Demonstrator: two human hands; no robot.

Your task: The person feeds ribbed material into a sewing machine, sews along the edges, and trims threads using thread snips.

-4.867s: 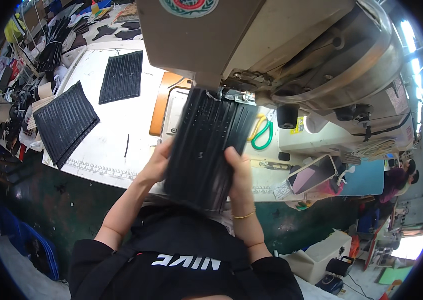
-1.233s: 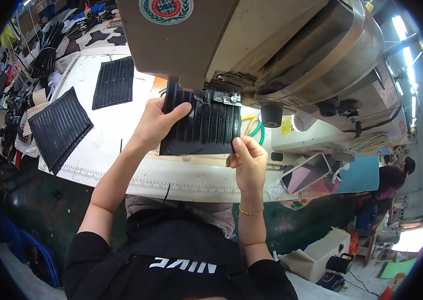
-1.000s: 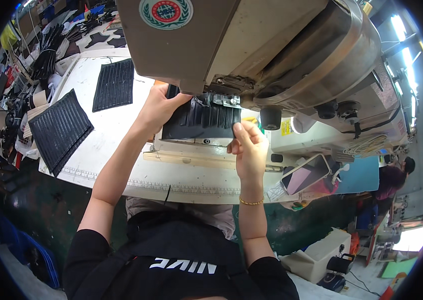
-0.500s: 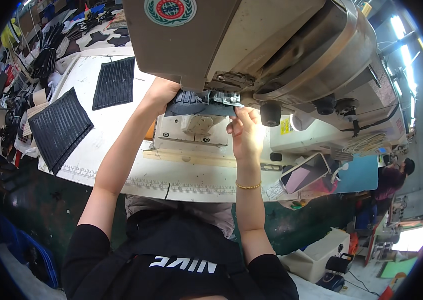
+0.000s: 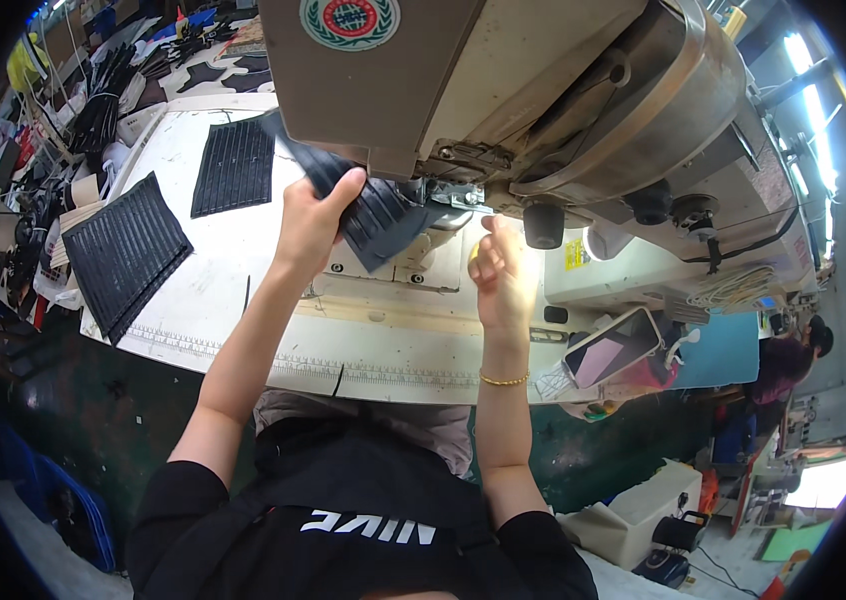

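Note:
My left hand (image 5: 311,225) is closed on the edge of a black ribbed fabric panel (image 5: 383,222), thumb on top. The panel lies tilted just left of the needle area of a beige sewing machine (image 5: 373,95), and its far end is blurred beneath the machine head. Close to the metal presser foot (image 5: 458,193), on its right, is my right hand (image 5: 503,278), with curled fingers and the index finger and thumb near each other. Whatever it may hold is too small to make out.
Two overlapping ribbed panels (image 5: 125,250) and another black panel (image 5: 233,168) lie on the white table (image 5: 213,290) at left. A phone (image 5: 611,348) rests at the right near a blue sheet (image 5: 713,348). Black strips (image 5: 103,105) are heaped at far left. Another person (image 5: 788,365) is at far right.
The panel has come out from under the presser foot toward the left and turned, with my left hand gripping it. My right hand has shifted slightly right and down, its fingers more curled.

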